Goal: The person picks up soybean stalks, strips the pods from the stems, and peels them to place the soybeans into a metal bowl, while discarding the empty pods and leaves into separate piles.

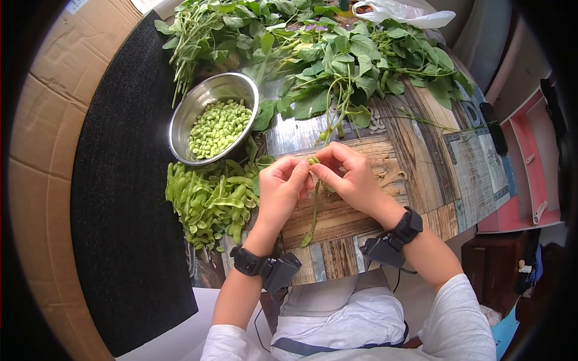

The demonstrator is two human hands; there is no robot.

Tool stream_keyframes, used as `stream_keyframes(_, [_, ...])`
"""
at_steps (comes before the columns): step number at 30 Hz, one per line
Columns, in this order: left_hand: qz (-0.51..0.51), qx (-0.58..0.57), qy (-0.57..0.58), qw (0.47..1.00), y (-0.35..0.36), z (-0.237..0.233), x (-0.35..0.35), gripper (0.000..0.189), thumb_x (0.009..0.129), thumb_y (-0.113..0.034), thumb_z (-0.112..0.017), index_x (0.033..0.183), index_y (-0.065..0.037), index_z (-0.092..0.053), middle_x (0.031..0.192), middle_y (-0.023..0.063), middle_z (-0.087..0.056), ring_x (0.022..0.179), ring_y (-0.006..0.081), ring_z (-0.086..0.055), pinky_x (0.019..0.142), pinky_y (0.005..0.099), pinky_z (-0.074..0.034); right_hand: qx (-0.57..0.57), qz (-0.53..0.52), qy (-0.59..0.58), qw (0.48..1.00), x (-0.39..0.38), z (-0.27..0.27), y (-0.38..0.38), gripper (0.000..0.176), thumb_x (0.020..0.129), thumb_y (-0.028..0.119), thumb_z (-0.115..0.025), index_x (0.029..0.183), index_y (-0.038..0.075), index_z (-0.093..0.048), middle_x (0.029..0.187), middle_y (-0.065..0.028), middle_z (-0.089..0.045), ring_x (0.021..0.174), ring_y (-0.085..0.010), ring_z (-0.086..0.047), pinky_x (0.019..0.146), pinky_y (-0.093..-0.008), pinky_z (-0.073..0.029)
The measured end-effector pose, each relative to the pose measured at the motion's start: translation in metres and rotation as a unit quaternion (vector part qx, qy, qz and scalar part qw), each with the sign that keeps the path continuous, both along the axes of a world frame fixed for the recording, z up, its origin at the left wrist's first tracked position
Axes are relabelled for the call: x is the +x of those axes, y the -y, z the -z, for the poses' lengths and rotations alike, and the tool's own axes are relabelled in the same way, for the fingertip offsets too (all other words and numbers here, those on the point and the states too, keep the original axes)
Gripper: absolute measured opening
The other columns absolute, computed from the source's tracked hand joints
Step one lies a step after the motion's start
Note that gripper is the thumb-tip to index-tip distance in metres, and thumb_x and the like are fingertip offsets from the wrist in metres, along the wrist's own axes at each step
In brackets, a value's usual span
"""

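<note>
My left hand [282, 183] and my right hand [351, 179] meet over the wooden-patterned table, fingertips pinched together on a small green soybean pod [313, 160]. A thin green stem [315, 207] hangs below the fingers toward the table's near edge. Left of my hands, a heap of green pods [211, 201] lies against a steel bowl [245, 86]. Shelled green beans [220, 127] cover the bowl's bottom. Just beyond my fingers, stalks with pods [340, 111] reach out from a leafy pile.
Leafy bean plants [361, 57] spread across the far side of the table [421, 150], with a white plastic bag [409, 13] behind them. A black mat [129, 180] and cardboard [48, 138] lie to the left. At right stands a pink-and-white shelf [524, 162].
</note>
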State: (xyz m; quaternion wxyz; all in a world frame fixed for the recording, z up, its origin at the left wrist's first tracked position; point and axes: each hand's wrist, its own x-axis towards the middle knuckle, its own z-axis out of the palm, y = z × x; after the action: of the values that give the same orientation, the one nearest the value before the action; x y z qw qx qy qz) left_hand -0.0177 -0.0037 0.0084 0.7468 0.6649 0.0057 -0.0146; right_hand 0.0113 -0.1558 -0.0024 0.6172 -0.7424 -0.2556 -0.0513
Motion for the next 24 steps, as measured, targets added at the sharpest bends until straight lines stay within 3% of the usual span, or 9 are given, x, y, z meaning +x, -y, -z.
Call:
stream_keyframes(5, [-0.001, 0.034, 0.028, 0.999, 0.002, 0.003, 0.0, 0.018, 0.09, -0.015, -0.053, 0.082, -0.001, -0.06, 0.06, 0.0011, -0.056, 0.046, 0.0034, -0.044, 0.042, 0.0165, -0.033, -0.033, -0.032, -0.034, 0.998, -0.003, -0.012, 0.004, 0.016, 0.08, 0.01, -0.063, 0.091, 0.001, -0.058, 0.071, -0.0067, -0.055, 0.057, -0.0123, -0.052, 0.053, -0.0255, -0.042])
stream_keyframes(14, [-0.013, 0.08, 0.019, 0.996, 0.003, 0.008, 0.0, 0.017, 0.089, -0.014, -0.053, 0.081, 0.0, -0.06, 0.061, -0.0004, -0.057, 0.05, 0.0032, -0.049, 0.045, 0.0175, -0.037, -0.089, -0.012, 0.102, 0.991, 0.002, -0.008, 0.005, 0.014, 0.078, 0.007, -0.061, 0.088, 0.002, -0.052, 0.083, -0.0101, -0.054, 0.07, -0.018, -0.055, 0.06, -0.031, -0.044])
stream_keyframes(17, [-0.006, 0.093, 0.024, 0.995, 0.003, 0.006, 0.0, 0.017, 0.089, -0.014, -0.054, 0.082, 0.0, -0.061, 0.061, -0.0004, -0.057, 0.05, 0.0031, -0.049, 0.045, 0.0175, -0.037, -0.073, -0.018, 0.128, 0.989, 0.001, -0.008, 0.005, 0.015, 0.077, 0.007, -0.062, 0.085, 0.003, -0.05, 0.087, -0.0092, -0.053, 0.074, -0.0176, -0.054, 0.058, -0.0297, -0.043])
stream_keyframes(23, [0.005, 0.079, 0.02, 0.997, 0.003, 0.006, 0.0, 0.017, 0.089, -0.013, -0.054, 0.082, 0.0, -0.061, 0.061, -0.0002, -0.058, 0.05, 0.0033, -0.049, 0.045, 0.0176, -0.037, 0.018, -0.047, 0.054, 0.997, 0.0, -0.007, 0.004, 0.013, 0.078, 0.005, -0.061, 0.087, 0.004, -0.052, 0.089, -0.0054, -0.055, 0.076, -0.0131, -0.053, 0.061, -0.0232, -0.041])
stream_keyframes(24, [0.005, 0.079, 0.02, 0.997, 0.002, 0.007, 0.0, 0.017, 0.089, -0.013, -0.054, 0.082, 0.0, -0.061, 0.061, -0.0002, -0.058, 0.05, 0.0033, -0.049, 0.045, 0.0176, -0.037, 0.082, -0.061, 0.03, 0.994, 0.001, -0.005, 0.003, 0.012, 0.078, 0.004, -0.061, 0.087, 0.004, -0.053, 0.09, -0.0053, -0.056, 0.077, -0.0117, -0.053, 0.062, -0.0226, -0.041])
